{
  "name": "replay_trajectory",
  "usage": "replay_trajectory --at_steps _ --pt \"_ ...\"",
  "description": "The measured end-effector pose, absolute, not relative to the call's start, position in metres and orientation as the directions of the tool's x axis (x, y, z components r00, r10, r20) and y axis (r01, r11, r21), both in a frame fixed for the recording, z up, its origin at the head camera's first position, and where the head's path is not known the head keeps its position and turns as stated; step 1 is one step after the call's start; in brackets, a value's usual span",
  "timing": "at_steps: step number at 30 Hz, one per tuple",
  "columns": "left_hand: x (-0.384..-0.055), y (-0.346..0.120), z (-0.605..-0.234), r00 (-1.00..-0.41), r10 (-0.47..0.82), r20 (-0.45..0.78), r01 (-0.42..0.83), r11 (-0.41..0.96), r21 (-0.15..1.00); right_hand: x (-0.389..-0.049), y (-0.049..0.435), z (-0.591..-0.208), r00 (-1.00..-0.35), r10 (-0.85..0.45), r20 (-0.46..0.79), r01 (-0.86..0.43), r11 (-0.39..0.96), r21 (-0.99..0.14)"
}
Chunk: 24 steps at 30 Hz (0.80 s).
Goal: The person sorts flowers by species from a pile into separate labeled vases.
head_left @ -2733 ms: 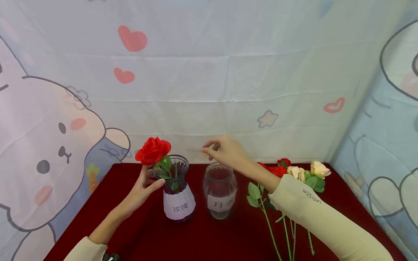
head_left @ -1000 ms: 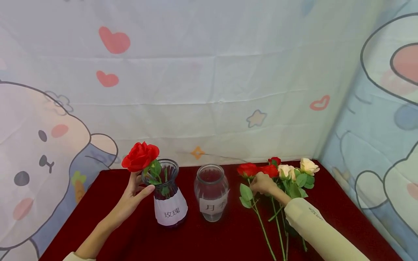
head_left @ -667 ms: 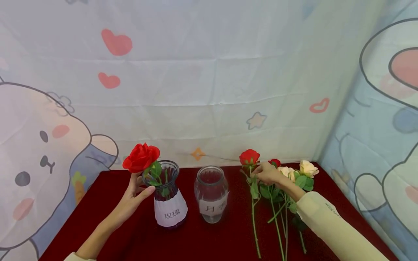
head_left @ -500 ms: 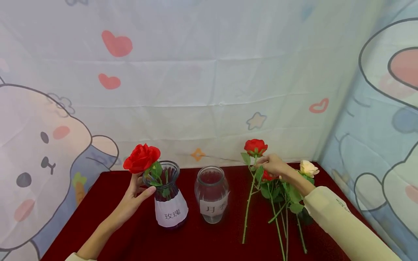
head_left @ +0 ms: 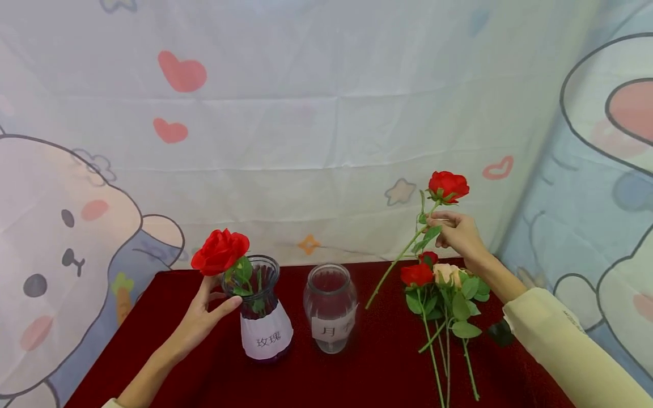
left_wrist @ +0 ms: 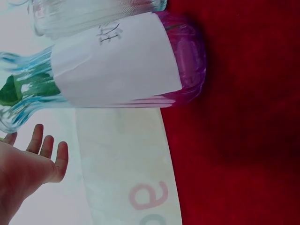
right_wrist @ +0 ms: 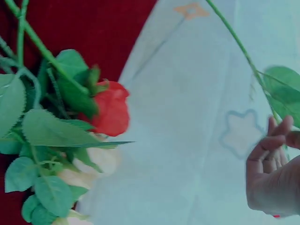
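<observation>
My right hand (head_left: pixel 460 233) pinches the stem of a red artificial rose (head_left: pixel 449 187), lifted and slanting, its stem end down to the left. In the right wrist view, thumb and fingers meet at the green stem (right_wrist: pixel 243 49). My left hand (head_left: pixel 206 311) is beside the neck of a bluish-purple glass vase (head_left: pixel 259 309) with a white paper label. Its thumb is right at the rim; the left wrist view shows several fingers loosely extended by the vase mouth. Another red rose (head_left: pixel 220 252) stands in that vase, leaning left over the hand.
A clear glass jar (head_left: pixel 330 303) with a paper label stands right of the vase. More red roses (head_left: pixel 417 275) and cream roses (head_left: pixel 446 274) lie on the right of the dark red tabletop (head_left: pixel 352 379). A printed cloth backdrop (head_left: pixel 326 130) rises behind.
My right hand went from near the jar to the flowers, took a red rose, and raised it up and right, its stem swinging tilted. The left hand stayed by the vase.
</observation>
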State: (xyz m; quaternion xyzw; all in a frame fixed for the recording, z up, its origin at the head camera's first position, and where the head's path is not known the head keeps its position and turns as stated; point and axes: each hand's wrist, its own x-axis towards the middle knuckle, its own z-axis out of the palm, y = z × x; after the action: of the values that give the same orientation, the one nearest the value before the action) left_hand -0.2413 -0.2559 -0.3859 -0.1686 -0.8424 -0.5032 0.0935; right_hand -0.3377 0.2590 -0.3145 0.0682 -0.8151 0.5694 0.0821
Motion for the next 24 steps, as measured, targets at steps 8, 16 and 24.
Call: replay_trajectory --at_steps 8,16,24 --pt "-0.241 -0.260 -0.381 -0.934 0.198 0.297 0.356 0.455 0.816 -0.324 0.258 -0.286 -0.922 0.177 0.343 -0.349 -0.001 -0.937" --pt "-0.240 -0.261 -0.379 -0.947 0.213 0.240 0.312 0.437 0.844 -0.311 0.243 -0.269 -0.924 0.174 0.340 -0.376 -0.252 -0.892" --pt "-0.239 -0.260 -0.374 -0.957 0.182 0.228 0.287 0.439 0.852 -0.305 0.225 -0.260 -0.939 0.090 0.333 -0.345 -0.264 -0.901"
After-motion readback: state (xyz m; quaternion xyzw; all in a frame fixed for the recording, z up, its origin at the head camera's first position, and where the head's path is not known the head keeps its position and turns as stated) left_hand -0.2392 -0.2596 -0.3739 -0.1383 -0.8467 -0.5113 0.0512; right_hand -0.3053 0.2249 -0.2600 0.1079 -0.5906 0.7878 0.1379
